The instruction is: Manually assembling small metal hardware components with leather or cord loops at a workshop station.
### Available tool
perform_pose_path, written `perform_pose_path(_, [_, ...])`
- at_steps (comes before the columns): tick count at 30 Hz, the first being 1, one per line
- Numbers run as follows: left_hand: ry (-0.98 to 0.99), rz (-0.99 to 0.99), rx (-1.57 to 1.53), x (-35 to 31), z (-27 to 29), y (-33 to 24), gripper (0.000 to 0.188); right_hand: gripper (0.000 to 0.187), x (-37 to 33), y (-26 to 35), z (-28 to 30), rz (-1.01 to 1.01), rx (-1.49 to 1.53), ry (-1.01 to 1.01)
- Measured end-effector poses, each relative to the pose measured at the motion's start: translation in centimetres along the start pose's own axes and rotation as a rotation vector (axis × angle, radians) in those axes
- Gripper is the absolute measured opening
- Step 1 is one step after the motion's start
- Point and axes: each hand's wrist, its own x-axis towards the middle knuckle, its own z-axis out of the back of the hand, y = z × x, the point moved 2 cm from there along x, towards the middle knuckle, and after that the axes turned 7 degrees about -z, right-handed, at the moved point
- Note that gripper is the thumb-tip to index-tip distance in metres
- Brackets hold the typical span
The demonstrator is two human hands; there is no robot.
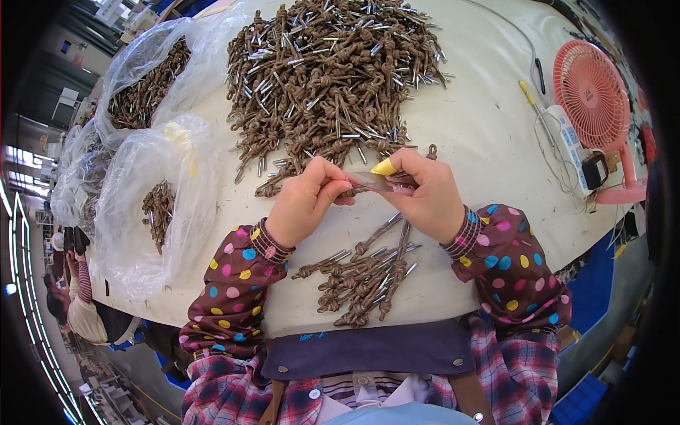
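My left hand [312, 197] is closed in a pinch on one end of a knotted brown cord [363, 188], in front of the big pile. Close beside it, my right hand [433, 198] grips the same cord and a small grey metal blade [374, 181] that lies along it. Something yellow [384, 168] covers the tip of the right thumb. A brown knot [432, 151] shows above the right hand's knuckles. Nearer me lies a small heap of knotted brown cords with metal tips [365, 283].
A large pile of metal-tipped brown cords [333, 78] covers the far middle of the white table [489, 106]. Clear plastic bags [152, 205] with more cords stand left. At right are a pink fan [591, 88], a power strip [572, 149] and a yellow-handled tool [528, 94].
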Motion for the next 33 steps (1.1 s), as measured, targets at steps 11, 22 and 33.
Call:
perform_pose_path(11, [0.072, -0.129, 0.212, 0.4, 1.0, -0.2, 0.006, 0.016, 0.1, 0.6, 0.3, 0.116, -0.164, -0.070])
perform_pose_path(22, [0.059, -0.147, 0.273, -0.1, 0.0, -0.1, 0.010, 0.018, 0.1, 0.0, 0.0, 0.070, -0.111, -0.040])
perform_pose_path(33, [0.092, -0.219, 0.505, -0.1, 0.2, 0.6, 0.005, 0.034, 0.3, 1.4, 0.7, 0.374, -0.716, -0.113])
